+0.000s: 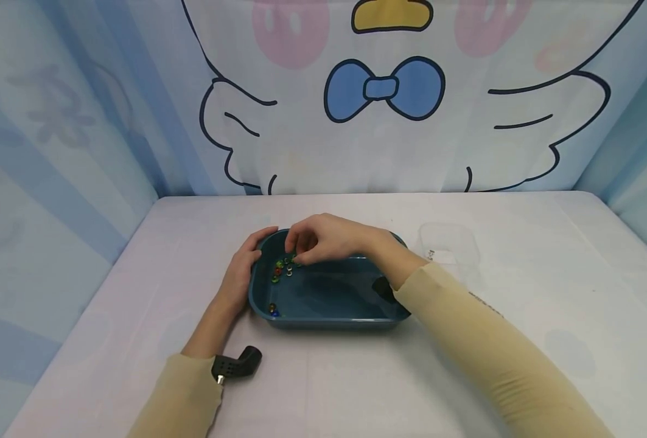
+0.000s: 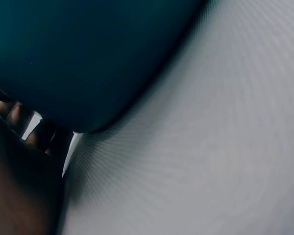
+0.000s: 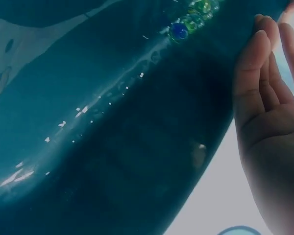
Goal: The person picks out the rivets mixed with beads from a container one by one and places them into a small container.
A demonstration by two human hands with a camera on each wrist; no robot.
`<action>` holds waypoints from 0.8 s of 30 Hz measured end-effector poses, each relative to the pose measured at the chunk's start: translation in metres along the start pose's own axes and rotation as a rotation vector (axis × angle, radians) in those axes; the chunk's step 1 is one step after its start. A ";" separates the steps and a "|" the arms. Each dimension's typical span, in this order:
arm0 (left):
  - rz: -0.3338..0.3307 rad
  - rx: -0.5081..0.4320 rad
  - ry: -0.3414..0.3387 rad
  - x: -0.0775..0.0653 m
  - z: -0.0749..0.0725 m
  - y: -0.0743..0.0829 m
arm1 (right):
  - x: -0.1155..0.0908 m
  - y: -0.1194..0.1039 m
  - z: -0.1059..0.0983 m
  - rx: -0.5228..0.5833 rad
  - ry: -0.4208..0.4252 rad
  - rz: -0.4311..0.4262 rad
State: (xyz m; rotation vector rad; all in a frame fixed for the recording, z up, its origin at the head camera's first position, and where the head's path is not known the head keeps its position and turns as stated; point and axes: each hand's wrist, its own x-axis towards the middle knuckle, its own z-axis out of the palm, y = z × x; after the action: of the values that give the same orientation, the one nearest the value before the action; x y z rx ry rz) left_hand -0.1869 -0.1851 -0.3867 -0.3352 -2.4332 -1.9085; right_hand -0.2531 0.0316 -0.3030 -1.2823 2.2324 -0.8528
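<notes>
A dark teal tray stands on the table with small glass marbles along its left end, green, red and clear. Two more marbles lie in the near left corner, one of them blue. My left hand holds the tray's left side, its thumb over the rim; in the left wrist view its fingers show dimly behind the outer wall. Over the tray's far left part is my right hand, with bent fingers and thumb apart just above the marbles. Nothing shows between its fingertips in the right wrist view.
A clear plastic container stands on the white table right of the tray, partly behind my right forearm. Printed curtains hang behind the table and at both sides.
</notes>
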 end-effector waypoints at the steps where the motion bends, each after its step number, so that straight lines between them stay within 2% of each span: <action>1: 0.000 0.000 -0.001 0.000 0.000 0.000 | 0.000 0.001 0.000 -0.001 -0.006 0.000; 24: 0.004 -0.008 -0.001 0.000 0.000 -0.001 | 0.009 0.006 0.010 -0.095 -0.087 0.035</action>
State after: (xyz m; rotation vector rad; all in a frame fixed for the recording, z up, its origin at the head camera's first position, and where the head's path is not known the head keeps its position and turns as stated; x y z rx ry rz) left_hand -0.1871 -0.1852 -0.3877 -0.3419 -2.4245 -1.9172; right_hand -0.2548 0.0236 -0.3148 -1.2936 2.2431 -0.6731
